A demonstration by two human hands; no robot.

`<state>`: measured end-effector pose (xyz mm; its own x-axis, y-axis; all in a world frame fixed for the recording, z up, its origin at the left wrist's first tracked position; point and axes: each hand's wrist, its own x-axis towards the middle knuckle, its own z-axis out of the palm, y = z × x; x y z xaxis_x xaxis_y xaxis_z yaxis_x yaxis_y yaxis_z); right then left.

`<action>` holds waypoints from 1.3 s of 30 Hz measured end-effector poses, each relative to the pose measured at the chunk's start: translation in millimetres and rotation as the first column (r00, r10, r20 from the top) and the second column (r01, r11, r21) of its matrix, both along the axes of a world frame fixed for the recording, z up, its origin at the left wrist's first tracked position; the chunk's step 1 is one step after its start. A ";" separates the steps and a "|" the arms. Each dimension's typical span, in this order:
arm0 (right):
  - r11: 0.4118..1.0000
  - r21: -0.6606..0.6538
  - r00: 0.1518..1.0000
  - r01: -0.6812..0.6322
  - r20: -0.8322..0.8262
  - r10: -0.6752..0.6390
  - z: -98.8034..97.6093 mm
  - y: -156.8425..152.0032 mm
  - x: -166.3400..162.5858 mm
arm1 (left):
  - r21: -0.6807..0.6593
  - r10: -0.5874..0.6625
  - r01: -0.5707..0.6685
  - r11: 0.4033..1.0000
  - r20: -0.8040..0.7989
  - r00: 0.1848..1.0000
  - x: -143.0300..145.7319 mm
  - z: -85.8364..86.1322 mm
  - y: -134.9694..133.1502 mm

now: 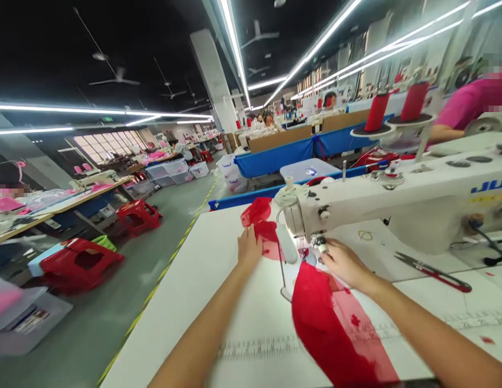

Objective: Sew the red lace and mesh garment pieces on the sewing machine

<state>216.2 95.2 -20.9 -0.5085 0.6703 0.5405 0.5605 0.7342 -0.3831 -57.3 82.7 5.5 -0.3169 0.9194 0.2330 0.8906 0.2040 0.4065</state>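
Note:
A white sewing machine (pixel 396 202) stands on the white table (pixel 202 280). Red sheer fabric (pixel 327 323) runs from the near edge under the needle area and bunches out behind it at the far side (pixel 259 215). My left hand (pixel 249 249) rests on the fabric just left of the presser foot, fingers together and pressing down. To the right of the needle, my right hand (pixel 344 264) lies on the fabric with its fingers curled over the cloth.
Red-handled thread snips (pixel 434 272) lie on the table at the right. Two red thread cones (pixel 396 108) stand on the machine's stand. Red stools (pixel 83 261) and plastic bins line the aisle at left. Another person in pink (pixel 471 105) works behind the machine.

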 end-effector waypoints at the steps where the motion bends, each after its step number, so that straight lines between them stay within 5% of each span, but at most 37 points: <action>1: 1.000 -0.014 1.000 0.015 -0.012 -0.016 -1.5 -0.1 1.6 | 0.015 -0.042 0.041 0.999 0.027 0.999 2.3 -5.7 -13.3; 6: 0.998 -0.049 0.998 0.050 -0.020 -0.051 -4.5 -3.7 6.3 | 0.073 -0.314 0.308 0.949 0.108 0.943 38.7 -22.9 -108.5; 9: 0.996 -0.074 0.999 0.053 -0.004 -0.054 3.8 -9.9 8.2 | 0.086 -0.344 0.339 0.937 0.042 0.938 64.8 -24.4 -151.3; 13: 0.992 -0.128 1.000 -0.019 0.016 0.021 25.4 -36.9 10.2 | 0.016 -0.270 0.271 0.963 -0.020 0.963 84.6 -19.6 -164.8; 16: 0.963 -0.208 0.979 -0.170 0.077 0.190 34.1 -77.1 10.3 | 0.011 -0.297 0.299 0.954 0.161 0.941 93.3 -10.5 -159.1; 19: 0.905 -0.377 0.960 -0.197 0.111 0.256 25.1 -118.7 11.2 | 0.030 -0.308 0.371 0.928 0.621 0.721 103.5 -0.3 -153.8; 22: 0.898 -0.434 0.995 -0.072 0.031 0.095 8.3 -140.7 17.4 | 0.092 -0.292 0.415 0.905 0.845 0.449 115.0 5.5 -151.5; 25: 0.832 -0.555 0.983 -0.015 -0.160 -0.089 0.1 -140.9 31.1 | 0.099 -0.246 0.380 0.920 0.900 0.361 123.5 5.9 -150.6; 29: 0.645 -0.760 0.919 -0.087 -0.312 -0.243 1.5 -133.3 50.4 | 0.046 -0.147 0.319 0.947 0.942 0.301 128.2 6.9 -148.9; 31: 0.680 -0.728 0.917 -0.091 -0.327 -0.228 0.6 -134.0 54.2 | 0.014 -0.113 0.355 0.935 0.960 0.258 130.3 8.7 -148.1; 35: 0.844 -0.535 0.952 -0.019 -0.269 -0.149 -7.0 -144.5 48.9 | 0.004 -0.071 0.494 0.870 0.990 0.118 136.9 9.0 -148.3; 39: 0.874 -0.485 0.926 0.019 -0.321 -0.198 -9.1 -148.9 45.4 | -0.057 -0.082 0.532 0.845 0.969 0.233 140.5 4.9 -150.9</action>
<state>261.6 -53.7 -30.0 -0.2548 0.9263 0.2777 0.3887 0.3611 -0.8477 83.2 -68.1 10.4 0.2255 0.9259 -0.3031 -0.0146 0.3143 0.9492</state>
